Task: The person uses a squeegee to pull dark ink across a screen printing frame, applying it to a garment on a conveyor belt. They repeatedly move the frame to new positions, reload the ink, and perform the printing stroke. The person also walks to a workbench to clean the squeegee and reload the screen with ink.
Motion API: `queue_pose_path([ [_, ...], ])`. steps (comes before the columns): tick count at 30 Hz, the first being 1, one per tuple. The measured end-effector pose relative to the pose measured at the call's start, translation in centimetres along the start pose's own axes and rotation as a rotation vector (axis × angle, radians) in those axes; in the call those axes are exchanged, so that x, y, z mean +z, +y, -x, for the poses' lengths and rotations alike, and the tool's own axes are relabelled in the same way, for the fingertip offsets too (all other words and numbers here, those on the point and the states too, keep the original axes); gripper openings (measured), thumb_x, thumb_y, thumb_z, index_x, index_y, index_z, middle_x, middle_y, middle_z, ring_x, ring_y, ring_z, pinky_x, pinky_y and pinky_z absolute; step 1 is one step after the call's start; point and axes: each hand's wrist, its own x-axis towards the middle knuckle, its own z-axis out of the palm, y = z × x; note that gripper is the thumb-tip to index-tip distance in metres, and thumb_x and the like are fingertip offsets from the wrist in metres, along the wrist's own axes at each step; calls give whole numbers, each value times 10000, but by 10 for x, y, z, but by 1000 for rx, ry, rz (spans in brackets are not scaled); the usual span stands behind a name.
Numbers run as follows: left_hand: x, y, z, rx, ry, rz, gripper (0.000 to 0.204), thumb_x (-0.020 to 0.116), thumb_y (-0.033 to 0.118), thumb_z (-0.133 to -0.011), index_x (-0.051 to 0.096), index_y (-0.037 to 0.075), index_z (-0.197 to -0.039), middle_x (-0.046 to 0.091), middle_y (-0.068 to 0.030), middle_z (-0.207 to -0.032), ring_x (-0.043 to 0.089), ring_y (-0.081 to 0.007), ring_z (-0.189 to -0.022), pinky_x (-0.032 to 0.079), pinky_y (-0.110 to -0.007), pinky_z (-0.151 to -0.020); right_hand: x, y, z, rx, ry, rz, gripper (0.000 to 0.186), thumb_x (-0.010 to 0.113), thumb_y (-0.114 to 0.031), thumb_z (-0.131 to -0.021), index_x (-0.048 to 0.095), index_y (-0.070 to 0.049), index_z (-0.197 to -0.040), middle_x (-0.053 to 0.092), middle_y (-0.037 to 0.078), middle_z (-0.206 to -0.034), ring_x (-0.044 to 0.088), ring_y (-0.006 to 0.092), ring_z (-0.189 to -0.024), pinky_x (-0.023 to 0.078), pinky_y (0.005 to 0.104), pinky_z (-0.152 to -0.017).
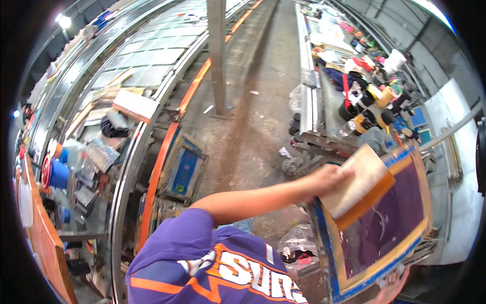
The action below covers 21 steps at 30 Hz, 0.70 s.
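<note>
My left hand (331,181) is closed round the pale wooden handle of a wide squeegee (362,182) with an orange-brown blade. My left arm reaches across to the right. Below the squeegee, a screen printing frame (424,190) stands tilted, its wooden border edged in blue and its mesh dark purple. The squeegee overlaps the frame's upper left part; whether the blade touches the mesh I cannot tell. At the frame's lower edge my right hand (394,290) grips the border, partly cut off by the picture's edge, with a greyish patch beside it.
A cluttered bench (331,104) with bottles and tubs runs along the right. On the left is a long rail table (174,83) with an orange edge and a blue bucket (58,172). A metal post (216,61) rises by the aisle. Another blue-meshed frame (186,169) leans under the table.
</note>
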Motion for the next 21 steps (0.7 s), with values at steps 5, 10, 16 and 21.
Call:
queue_pose_path([
  [5, -79, 83, 36, 65, 177, 18, 444, 566, 475, -1032, 665, 44, -1076, 602, 44, -793, 541, -56, -636, 439, -271, -541, 175, 29, -83, -162, 221, 112, 512, 464, -231, -1049, 412, -88, -1538, 412, 36, -958, 345, 93, -695, 355, 218, -640],
  [10, -139, 142, 86, 116, 391, 109, 561, 558, 485, -1029, 607, -10, -1290, 699, -82, -1129, 679, -111, -931, 551, -272, -813, 266, 80, -198, -71, -100, 42, 460, 491, -296, -1070, 469, -57, -1462, 480, 31, -989, 392, 69, -731, 360, 218, -657],
  [16, -262, 150, 86, 203, 745, 37, 641, 543, 588, -999, 633, 34, -1310, 581, -108, -1404, 433, -175, -1382, 283, -351, -1174, 409, 175, -358, 140, -144, -12, 483, 570, -299, -1024, 478, -137, -1469, 479, 11, -913, 421, 47, -613, 357, 183, -524],
  [21, -352, 213, 60, 314, 696, 53, 692, 558, 609, -983, 590, 19, -1344, 648, -68, -1240, 604, -115, -1124, 484, -316, -973, 532, 174, -425, 22, -434, 498, 536, 458, -197, -1024, 378, -1, -1517, 576, 187, -1307, 578, 289, -1051, 488, 417, -961],
])
